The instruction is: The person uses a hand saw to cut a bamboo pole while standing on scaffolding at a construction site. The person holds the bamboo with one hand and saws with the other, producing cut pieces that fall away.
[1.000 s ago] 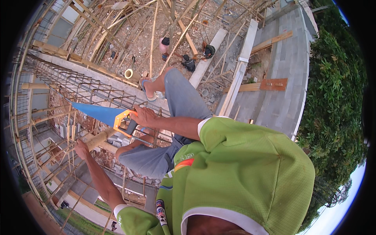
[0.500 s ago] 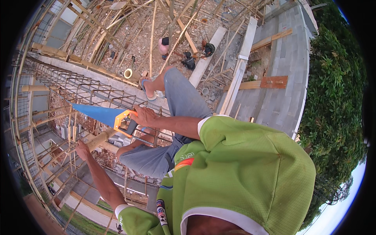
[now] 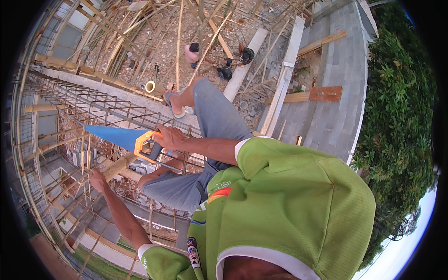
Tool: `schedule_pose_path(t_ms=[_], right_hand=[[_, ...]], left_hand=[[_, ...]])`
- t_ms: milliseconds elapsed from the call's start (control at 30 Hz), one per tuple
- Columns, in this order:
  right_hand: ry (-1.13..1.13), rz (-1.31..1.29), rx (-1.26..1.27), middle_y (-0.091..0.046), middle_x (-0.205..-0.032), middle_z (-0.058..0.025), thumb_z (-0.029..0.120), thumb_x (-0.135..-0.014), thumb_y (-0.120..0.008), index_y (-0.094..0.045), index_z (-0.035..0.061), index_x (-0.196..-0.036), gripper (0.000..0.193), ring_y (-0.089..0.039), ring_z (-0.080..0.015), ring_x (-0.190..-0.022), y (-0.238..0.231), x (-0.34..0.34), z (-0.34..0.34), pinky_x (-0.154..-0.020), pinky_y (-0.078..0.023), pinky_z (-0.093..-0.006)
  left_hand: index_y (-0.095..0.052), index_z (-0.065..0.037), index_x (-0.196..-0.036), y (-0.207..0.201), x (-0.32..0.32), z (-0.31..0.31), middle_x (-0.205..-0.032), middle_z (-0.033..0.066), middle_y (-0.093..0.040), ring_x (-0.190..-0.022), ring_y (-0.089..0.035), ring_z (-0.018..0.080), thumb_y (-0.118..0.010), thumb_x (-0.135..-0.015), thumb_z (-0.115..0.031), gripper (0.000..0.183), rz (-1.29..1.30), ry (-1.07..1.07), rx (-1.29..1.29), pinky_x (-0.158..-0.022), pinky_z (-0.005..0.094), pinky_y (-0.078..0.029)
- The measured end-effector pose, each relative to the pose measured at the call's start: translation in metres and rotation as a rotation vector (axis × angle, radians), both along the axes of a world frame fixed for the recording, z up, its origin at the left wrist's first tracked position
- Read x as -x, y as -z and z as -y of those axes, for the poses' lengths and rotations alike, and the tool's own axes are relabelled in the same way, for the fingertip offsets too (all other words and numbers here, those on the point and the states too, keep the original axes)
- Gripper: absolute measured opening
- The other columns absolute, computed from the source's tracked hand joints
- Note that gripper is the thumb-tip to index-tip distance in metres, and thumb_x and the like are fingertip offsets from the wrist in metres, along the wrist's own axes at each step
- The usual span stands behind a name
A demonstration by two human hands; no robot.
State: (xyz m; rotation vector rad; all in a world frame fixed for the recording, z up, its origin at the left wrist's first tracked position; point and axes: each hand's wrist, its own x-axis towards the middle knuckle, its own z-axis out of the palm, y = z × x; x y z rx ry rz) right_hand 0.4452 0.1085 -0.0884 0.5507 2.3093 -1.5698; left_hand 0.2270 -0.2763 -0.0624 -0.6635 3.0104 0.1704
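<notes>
My right hand (image 3: 171,137) is wrapped around the orange and black handle of a handsaw (image 3: 114,136). Its blue blade points left, above a round wooden pole (image 3: 120,164). At the pole's far left end, my left hand (image 3: 98,180) is closed around the wood, its fingers partly hidden. Blade and pole look apart, though the lower blade edge is hard to make out. Beside the saw runs a long cage of steel rebar (image 3: 112,111), and one of my sandalled feet (image 3: 174,104) rests by it.
I am high up, over rubble ground with wooden props (image 3: 179,44). Below are several people (image 3: 225,71) beside a concrete plank (image 3: 247,63). A yellowish pipe end (image 3: 150,87) lies by the beam. A grey block wall (image 3: 340,70) and a leafy tree (image 3: 401,102) stand right.
My hands, the saw and the pole keep almost the same place. The view has shifted slightly, and a person in dark clothes below has moved their head a little.
</notes>
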Motion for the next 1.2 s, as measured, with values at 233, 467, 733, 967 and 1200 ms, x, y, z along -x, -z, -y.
schedule_pose_path(t_ms=[233, 467, 733, 967, 1200], right_hand=[[0.004, -0.004, 0.0, -0.069, -0.1, -0.0283, 0.047, -0.093, -0.053, -0.053, -0.0009, -0.121, 0.056, -0.067, -0.0452, -0.097, -0.003, 0.0, -0.002, -0.087, -0.051, -0.0556], [0.028, -0.091, -0.046, -0.068, -0.085, -0.0279, 0.047, -0.093, -0.053, -0.052, -0.0023, -0.118, 0.055, -0.068, -0.0459, -0.083, 0.011, 0.0, 0.004, -0.078, -0.053, -0.0556], [0.022, -0.091, -0.051, -0.068, -0.084, -0.0284, 0.047, -0.093, -0.053, -0.052, -0.0024, -0.114, 0.054, -0.069, -0.0462, -0.083, 0.01, 0.001, 0.004, -0.077, -0.053, -0.0562], [0.015, -0.035, -0.02, -0.069, -0.096, -0.0283, 0.048, -0.092, -0.053, -0.052, -0.0001, -0.115, 0.053, -0.067, -0.0472, -0.094, 0.004, 0.001, 0.001, -0.085, -0.051, -0.0567], [0.017, -0.011, 0.003, -0.069, -0.099, -0.0282, 0.048, -0.092, -0.052, -0.052, -0.0004, -0.117, 0.054, -0.067, -0.0461, -0.096, -0.001, -0.001, 0.0, -0.086, -0.051, -0.0566]], left_hand=[[-0.068, -0.017, -0.129, 0.001, 0.005, 0.003, -0.124, 0.0206, -0.068, -0.111, -0.065, 0.0427, -0.045, -0.091, -0.058, 0.061, 0.054, -0.033, 0.034, -0.094, 0.056, -0.049], [-0.067, -0.02, -0.131, 0.01, 0.008, 0.013, -0.124, 0.0209, -0.068, -0.111, -0.065, 0.0421, -0.046, -0.091, -0.059, 0.06, 0.015, -0.011, 0.034, -0.094, 0.0563, -0.049], [-0.066, -0.015, -0.131, 0.005, 0.005, 0.008, -0.124, 0.0221, -0.067, -0.112, -0.064, 0.0424, -0.048, -0.09, -0.06, 0.064, 0.036, -0.045, 0.02, -0.094, 0.0555, -0.049], [-0.069, -0.003, -0.121, 0.004, 0.002, 0.003, -0.12, 0.0265, -0.067, -0.109, -0.065, 0.044, -0.048, -0.09, -0.06, 0.068, 0.019, 0.024, 0.044, -0.094, 0.0558, -0.049], [-0.069, 0.003, -0.118, 0.007, 0.005, 0.007, -0.118, 0.0276, -0.068, -0.107, -0.065, 0.0448, -0.046, -0.089, -0.062, 0.074, 0.042, -0.033, 0.066, -0.093, 0.057, -0.049]])
